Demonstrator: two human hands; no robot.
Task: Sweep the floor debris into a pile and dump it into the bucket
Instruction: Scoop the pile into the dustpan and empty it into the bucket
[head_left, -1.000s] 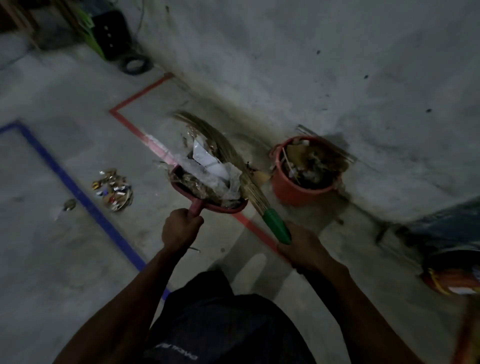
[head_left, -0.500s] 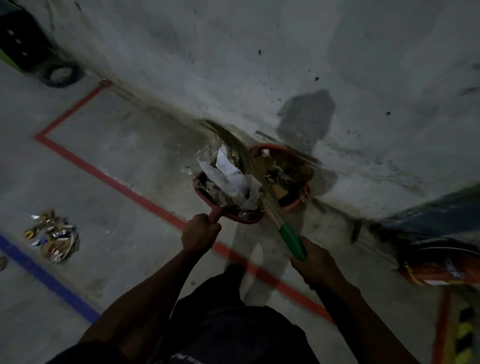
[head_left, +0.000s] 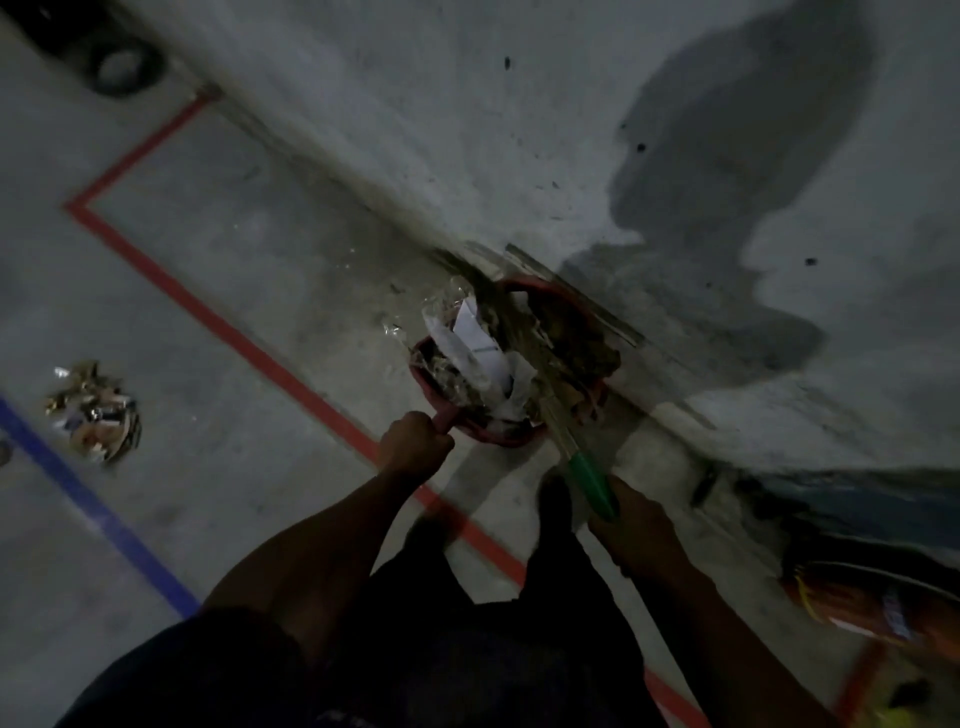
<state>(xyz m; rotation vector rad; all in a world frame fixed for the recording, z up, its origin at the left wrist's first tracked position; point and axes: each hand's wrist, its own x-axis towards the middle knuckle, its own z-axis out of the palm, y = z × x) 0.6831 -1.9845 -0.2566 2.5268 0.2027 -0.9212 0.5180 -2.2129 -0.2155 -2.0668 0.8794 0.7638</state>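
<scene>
My left hand (head_left: 413, 441) grips the handle of a red dustpan (head_left: 493, 434) piled with paper and plastic scraps (head_left: 467, 353). The pan hangs over the near rim of the red bucket (head_left: 535, 287), which stands against the wall and holds brown debris. My right hand (head_left: 636, 530) grips the green handle of a straw broom (head_left: 589, 478); its bristles lie across the pan's load toward the bucket. A second small pile of debris (head_left: 96, 413) lies on the floor at the left.
The concrete wall (head_left: 571, 130) rises right behind the bucket. Red tape (head_left: 249, 343) and blue tape (head_left: 88, 499) lines cross the floor. An orange cylinder (head_left: 878, 603) lies at the lower right, a dark ring (head_left: 117, 67) at the top left. My legs fill the bottom.
I have stepped closer to the wall. The loaded dustpan and broom have moved right, from beside the bucket to over its near rim. Both grips are unchanged.
</scene>
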